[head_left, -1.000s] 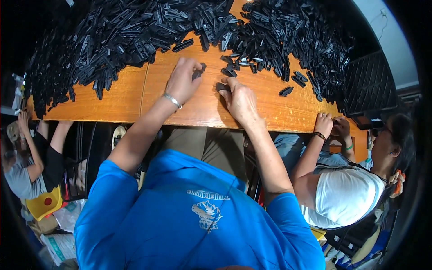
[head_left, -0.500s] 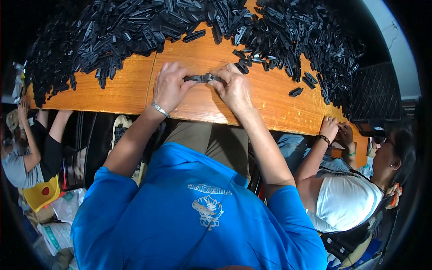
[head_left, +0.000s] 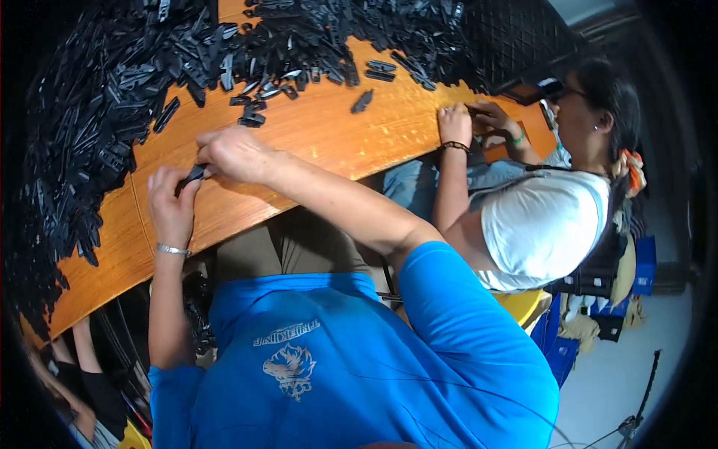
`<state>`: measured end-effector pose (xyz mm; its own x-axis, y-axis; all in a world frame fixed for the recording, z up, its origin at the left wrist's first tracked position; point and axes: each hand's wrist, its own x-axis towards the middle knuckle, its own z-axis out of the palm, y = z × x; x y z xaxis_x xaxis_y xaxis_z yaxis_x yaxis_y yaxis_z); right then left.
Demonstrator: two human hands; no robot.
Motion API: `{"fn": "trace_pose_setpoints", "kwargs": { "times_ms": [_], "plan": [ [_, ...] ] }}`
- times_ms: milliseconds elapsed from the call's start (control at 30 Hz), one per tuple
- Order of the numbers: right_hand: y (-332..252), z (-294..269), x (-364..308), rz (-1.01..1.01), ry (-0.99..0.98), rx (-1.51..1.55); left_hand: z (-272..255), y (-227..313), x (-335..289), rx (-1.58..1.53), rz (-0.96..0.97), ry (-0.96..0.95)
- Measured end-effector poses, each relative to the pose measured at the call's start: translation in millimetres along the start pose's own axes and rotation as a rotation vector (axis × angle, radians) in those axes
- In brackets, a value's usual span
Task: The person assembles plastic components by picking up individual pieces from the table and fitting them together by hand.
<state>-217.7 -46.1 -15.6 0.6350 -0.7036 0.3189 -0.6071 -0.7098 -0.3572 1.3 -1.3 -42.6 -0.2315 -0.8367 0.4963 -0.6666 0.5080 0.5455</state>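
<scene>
Between my two hands is a small, long black plastic part (head_left: pixel 196 173), partly covered by fingers. My left hand (head_left: pixel 170 203), with a metal bracelet at the wrist, pinches its near end between thumb and fingers. My right hand (head_left: pixel 238 154) reaches across from the right, its fingers closed at the part's far end. Both hands are just above the wooden table (head_left: pixel 299 157). Loose black plastic parts (head_left: pixel 254 112) like it lie beyond my right hand.
Heaps of black plastic parts (head_left: pixel 112 82) cover the table's left and far side. A single part (head_left: pixel 363 101) lies apart. At the right, a co-worker in a white shirt (head_left: pixel 546 224) handles something small. A black crate (head_left: pixel 516 45) stands at the far right.
My view has turned to the right, so the table appears tilted and shifted left. The hands are closer together, the right one now angled over the part; both still grip it.
</scene>
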Motion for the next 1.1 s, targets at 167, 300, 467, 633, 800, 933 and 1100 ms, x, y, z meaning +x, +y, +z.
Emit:
{"fn": "trace_pose_setpoints", "kwargs": {
  "times_ms": [167, 300, 467, 633, 800, 933, 1100],
  "plan": [
    [-37, 15, -19, -0.06, -0.022, 0.258, -69, 7, -46, 0.109, -0.118, -0.132],
    [-11, -4, -51, 0.127, 0.108, 0.258, -156, -10, -80, 0.122, -0.34, -0.33],
    [18, -38, -55, 0.407, 0.314, 0.006, -149, 17, -47, 0.081, -0.263, -0.031],
    [14, -37, -36, 0.524, 0.272, -0.151, -42, -2, 25, 0.156, -0.053, 0.025],
    [17, -27, -26, 0.535, 0.175, -0.242, 23, -32, 89, 0.349, 0.022, 0.129],
    [26, -35, -27, 0.534, 0.163, -0.115, 28, -35, 107, 0.474, -0.082, 0.029],
    [34, -38, -34, 0.608, 0.182, 0.079, 24, -36, 91, 0.335, 0.012, 0.194]
  ]
}}
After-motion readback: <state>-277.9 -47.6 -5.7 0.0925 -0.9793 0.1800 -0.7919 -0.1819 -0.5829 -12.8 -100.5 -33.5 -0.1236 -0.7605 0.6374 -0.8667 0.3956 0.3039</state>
